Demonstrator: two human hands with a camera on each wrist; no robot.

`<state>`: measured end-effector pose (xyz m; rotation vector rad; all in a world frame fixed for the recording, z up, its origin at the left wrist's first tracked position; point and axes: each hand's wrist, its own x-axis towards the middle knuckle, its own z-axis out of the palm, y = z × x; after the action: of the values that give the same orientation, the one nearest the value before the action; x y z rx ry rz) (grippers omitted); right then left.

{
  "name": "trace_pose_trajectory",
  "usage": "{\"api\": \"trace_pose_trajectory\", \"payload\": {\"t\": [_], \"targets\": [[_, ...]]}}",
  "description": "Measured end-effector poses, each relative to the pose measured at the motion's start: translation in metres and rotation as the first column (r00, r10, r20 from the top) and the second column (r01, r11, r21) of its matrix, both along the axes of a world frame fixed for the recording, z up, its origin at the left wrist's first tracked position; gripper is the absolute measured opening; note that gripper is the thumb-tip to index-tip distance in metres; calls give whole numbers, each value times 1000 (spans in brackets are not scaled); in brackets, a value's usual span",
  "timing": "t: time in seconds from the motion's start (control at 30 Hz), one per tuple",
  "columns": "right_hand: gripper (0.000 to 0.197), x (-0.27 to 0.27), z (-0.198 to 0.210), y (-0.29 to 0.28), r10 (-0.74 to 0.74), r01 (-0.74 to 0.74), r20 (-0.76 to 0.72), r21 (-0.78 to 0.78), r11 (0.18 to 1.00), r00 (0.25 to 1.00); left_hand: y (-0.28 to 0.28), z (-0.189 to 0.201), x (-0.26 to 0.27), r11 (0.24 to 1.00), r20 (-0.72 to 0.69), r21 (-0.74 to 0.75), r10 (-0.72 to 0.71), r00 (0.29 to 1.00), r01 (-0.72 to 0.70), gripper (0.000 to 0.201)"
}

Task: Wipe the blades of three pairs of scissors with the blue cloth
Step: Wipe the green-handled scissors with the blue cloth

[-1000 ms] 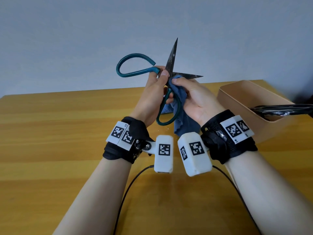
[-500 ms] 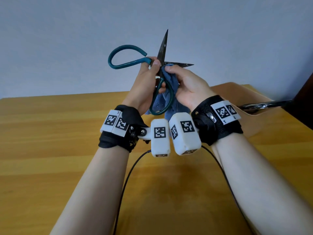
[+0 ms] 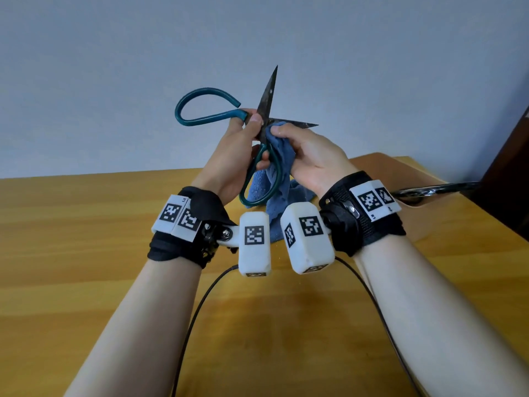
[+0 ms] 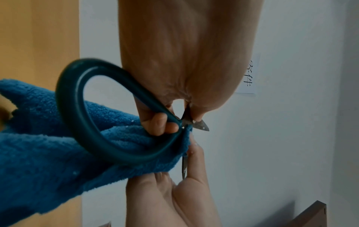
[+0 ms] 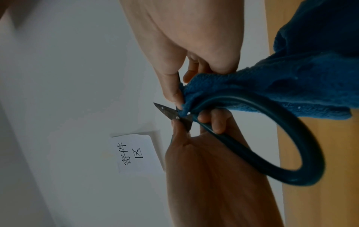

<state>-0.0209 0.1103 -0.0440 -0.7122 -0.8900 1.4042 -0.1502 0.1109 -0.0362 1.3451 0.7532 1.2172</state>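
Note:
Teal-handled scissors [image 3: 267,98] are held up above the table, blades spread wide, one pointing up and one to the right. My left hand [image 3: 243,130] grips them at the pivot and handle shanks [image 4: 170,121]. My right hand [image 3: 289,133] pinches the blue cloth [image 3: 282,159] against the right-pointing blade near the pivot. The cloth [image 4: 48,138] hangs down through and behind the lower handle loop [image 5: 291,138]. The blade tip pokes out past the cloth [image 5: 291,86] in the right wrist view.
A tan box [image 3: 418,173] stands on the wooden table [image 3: 86,253] at the right, with another pair of dark scissors [image 3: 435,189] resting across it. A dark panel [image 3: 509,179] stands at the far right. Black cables [image 3: 194,319] trail from the wrists.
Both hands with the scissors and cloth have risen slightly and shifted left in view. The right hand's cloth stays near the pivot on the right-pointing blade.

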Motion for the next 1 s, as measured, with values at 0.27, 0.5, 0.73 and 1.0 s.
{"api": "trace_pose_trajectory", "payload": {"t": [0.27, 0.5, 0.73, 1.0], "targets": [[6, 3, -2, 2, -51, 51, 8, 16, 999, 999, -2, 1, -2, 1000, -4, 13, -1, 1000, 1, 16], [18, 3, -7, 3, -104, 104, -28, -6, 995, 994, -2, 0, -5, 1000, -33, 11, 7, 999, -7, 13], [20, 4, -9, 10, -193, 193, -23, -33, 981, 981, 0, -1, -11, 1000, -45, 11, 27, 999, -26, 12], [21, 16, -5, 8, -257, 256, -97, -23, 966, 962, 3, 7, -28, 996, -55, 53, 70, 996, -67, 11]]}}
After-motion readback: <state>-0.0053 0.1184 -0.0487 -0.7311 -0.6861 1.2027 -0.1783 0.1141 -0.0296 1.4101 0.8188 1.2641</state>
